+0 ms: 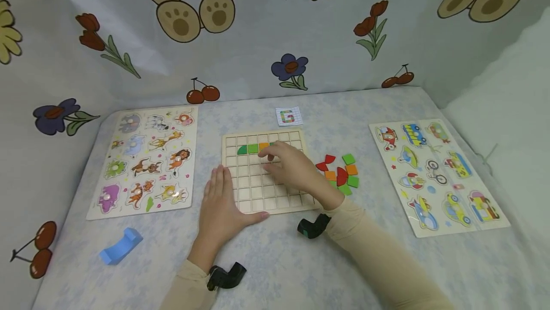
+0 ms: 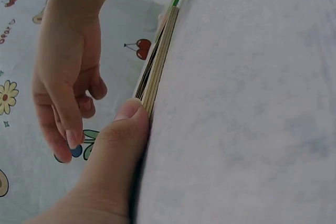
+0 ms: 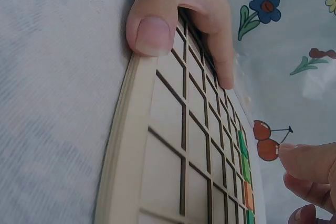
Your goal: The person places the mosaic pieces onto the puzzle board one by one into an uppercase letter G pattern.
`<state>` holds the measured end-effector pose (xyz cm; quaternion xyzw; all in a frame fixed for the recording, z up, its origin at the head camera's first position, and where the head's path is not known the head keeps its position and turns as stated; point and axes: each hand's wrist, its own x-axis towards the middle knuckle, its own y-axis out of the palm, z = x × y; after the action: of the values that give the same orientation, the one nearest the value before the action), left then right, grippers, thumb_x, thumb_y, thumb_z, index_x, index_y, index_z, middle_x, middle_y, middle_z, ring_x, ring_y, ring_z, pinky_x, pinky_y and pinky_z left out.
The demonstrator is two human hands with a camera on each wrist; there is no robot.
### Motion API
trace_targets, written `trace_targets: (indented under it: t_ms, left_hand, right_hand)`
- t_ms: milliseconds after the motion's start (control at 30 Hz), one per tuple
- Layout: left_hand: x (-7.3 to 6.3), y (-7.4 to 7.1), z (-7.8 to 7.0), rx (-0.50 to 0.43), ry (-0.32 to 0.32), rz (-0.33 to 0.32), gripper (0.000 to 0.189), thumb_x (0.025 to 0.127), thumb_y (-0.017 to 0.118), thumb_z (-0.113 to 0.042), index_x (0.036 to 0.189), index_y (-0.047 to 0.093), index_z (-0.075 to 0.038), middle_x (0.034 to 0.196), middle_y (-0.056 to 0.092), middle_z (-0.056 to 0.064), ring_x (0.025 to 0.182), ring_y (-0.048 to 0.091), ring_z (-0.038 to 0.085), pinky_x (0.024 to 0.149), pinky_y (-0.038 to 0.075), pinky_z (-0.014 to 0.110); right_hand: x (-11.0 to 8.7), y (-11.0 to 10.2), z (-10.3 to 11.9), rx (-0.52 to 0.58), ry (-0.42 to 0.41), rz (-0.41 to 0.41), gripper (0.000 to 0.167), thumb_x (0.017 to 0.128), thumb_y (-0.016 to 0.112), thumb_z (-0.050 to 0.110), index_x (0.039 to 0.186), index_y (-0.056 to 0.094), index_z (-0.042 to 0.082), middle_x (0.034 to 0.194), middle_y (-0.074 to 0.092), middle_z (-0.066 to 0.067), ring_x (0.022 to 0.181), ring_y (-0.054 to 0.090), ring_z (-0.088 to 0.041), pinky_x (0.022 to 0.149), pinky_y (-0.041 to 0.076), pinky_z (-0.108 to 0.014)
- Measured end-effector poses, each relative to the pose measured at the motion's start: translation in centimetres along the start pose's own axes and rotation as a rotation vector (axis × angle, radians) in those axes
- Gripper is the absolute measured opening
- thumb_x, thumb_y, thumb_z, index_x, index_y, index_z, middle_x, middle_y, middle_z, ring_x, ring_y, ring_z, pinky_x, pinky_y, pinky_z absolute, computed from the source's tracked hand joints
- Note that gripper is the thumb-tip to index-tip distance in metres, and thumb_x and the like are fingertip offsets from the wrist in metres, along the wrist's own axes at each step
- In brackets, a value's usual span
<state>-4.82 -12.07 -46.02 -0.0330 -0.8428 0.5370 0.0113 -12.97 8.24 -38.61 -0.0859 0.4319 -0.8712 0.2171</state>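
Observation:
A wooden grid board [image 1: 258, 190] lies in the middle of the table. My left hand [image 1: 219, 205] rests on its lower left corner, fingers straight along the left side and thumb [image 2: 118, 135] against the front edge. Over the board hangs my right hand [image 1: 292, 166], loosely curled, with nothing visible between its fingers. Near the board's top is a row of pieces: a dark green rounded piece [image 1: 242, 149], a light green square [image 1: 252, 148], an orange square [image 1: 263, 146] and another green piece [image 3: 250, 216], partly hidden by the right fingers in the head view.
Loose red, orange and green pieces [image 1: 342, 176] lie right of the board. Behind it is a small pattern card [image 1: 289, 116]. An animal puzzle [image 1: 146, 166] lies left, a vehicle puzzle [image 1: 438, 181] right. A blue curved block [image 1: 121, 247] sits at front left.

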Motion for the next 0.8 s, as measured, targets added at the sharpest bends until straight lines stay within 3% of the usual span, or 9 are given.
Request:
trace_targets:
  t_ms: [167,533,800]
  left_hand:
    - [0.0,-0.1,0.0,-0.012,-0.009,0.003,0.156,0.05,0.059,-0.098,0.159,0.004,-0.001,0.168,0.002,0.017,0.156,0.001,0.031,0.125,0.013,0.053]
    - [-0.2,-0.4,-0.2,-0.025,-0.005,0.005,0.156,0.05,0.062,-0.096,0.159,0.004,-0.001,0.168,0.0,0.017,0.156,-0.001,0.031,0.125,0.011,0.053]
    - [-0.2,-0.3,-0.2,-0.022,-0.002,0.007,0.155,0.051,0.062,-0.096,0.159,0.004,0.0,0.168,0.0,0.017,0.156,-0.001,0.031,0.125,0.011,0.053]
  right_hand:
    - [-2.7,-1.8,-2.3,-0.004,0.05,-0.023,0.027,0.096,0.066,0.021,0.123,0.067,0.017,0.102,0.062,0.003,0.086,0.056,-0.019,0.074,0.048,-0.032]
    - [-8.2,-6.3,-10.7,-0.042,0.25,-0.076,0.034,0.097,0.064,0.015,0.13,0.061,0.013,0.111,0.061,-0.007,0.083,0.051,-0.024,0.07,0.046,-0.033]
    - [-9.5,-7.9,-13.1,-0.115,0.313,-0.041,0.039,0.099,0.059,0.016,0.138,0.057,0.01,0.112,0.06,-0.013,0.081,0.049,-0.025,0.069,0.042,-0.033]
